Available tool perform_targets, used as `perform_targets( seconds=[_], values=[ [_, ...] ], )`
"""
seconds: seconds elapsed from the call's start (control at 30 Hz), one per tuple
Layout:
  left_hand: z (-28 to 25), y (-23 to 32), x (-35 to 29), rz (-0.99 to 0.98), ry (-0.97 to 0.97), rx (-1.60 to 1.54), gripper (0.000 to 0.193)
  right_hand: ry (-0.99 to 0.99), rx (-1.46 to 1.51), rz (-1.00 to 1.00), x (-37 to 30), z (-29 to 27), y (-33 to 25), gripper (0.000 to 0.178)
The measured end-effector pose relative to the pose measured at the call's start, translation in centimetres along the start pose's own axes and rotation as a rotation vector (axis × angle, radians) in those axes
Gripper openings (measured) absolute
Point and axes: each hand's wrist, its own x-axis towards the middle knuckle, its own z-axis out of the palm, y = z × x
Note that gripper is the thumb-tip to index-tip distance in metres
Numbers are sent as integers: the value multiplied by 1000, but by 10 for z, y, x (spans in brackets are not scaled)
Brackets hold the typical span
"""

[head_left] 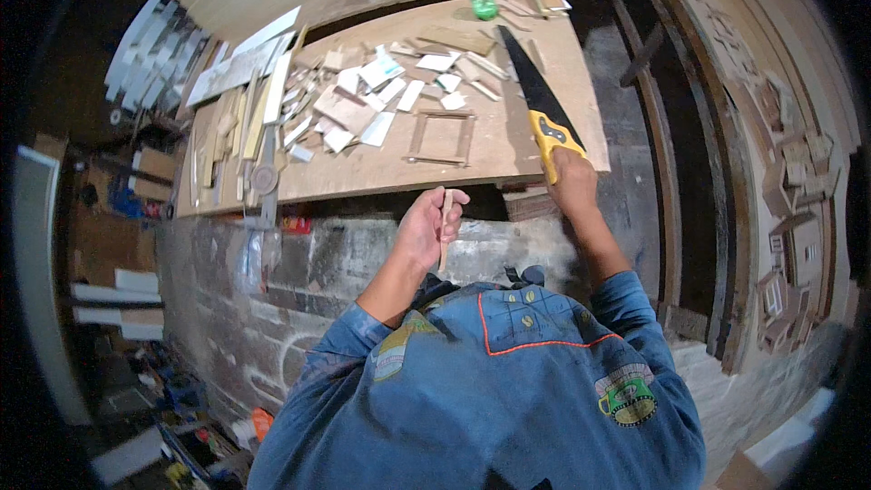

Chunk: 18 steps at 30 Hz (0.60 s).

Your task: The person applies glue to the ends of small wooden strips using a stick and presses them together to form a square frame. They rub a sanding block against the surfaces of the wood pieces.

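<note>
My left hand [426,229] is closed around a thin wooden strip [445,234], holding it upright just below the near edge of the wooden workbench [508,150]. My right hand [570,180] grips the yellow handle of a hand saw [531,86], whose dark blade lies flat on the bench top and points away from me. A small open wooden frame [441,138] lies on the bench between my two hands. Both forearms come up from blue denim sleeves.
Several white and wooden offcuts [372,95] litter the bench, with long slats [249,113] at its left end and a green tape roll [484,5] at the back. Small wooden frames [789,181] pile up at right. A stone wall [272,281] drops below the bench.
</note>
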Motion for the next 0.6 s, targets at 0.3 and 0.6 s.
perform_targets(
  seconds=[0.3, 0.6],
  values=[
    [-6, 10, -13, 63, 103, 416, 31, 102, 184, 263, 4, -4, 1, 24],
    [32, -40, 93, 13, 106, 935, 11, 221, 580, 385, -96, -101, -16, 23]
  ],
)
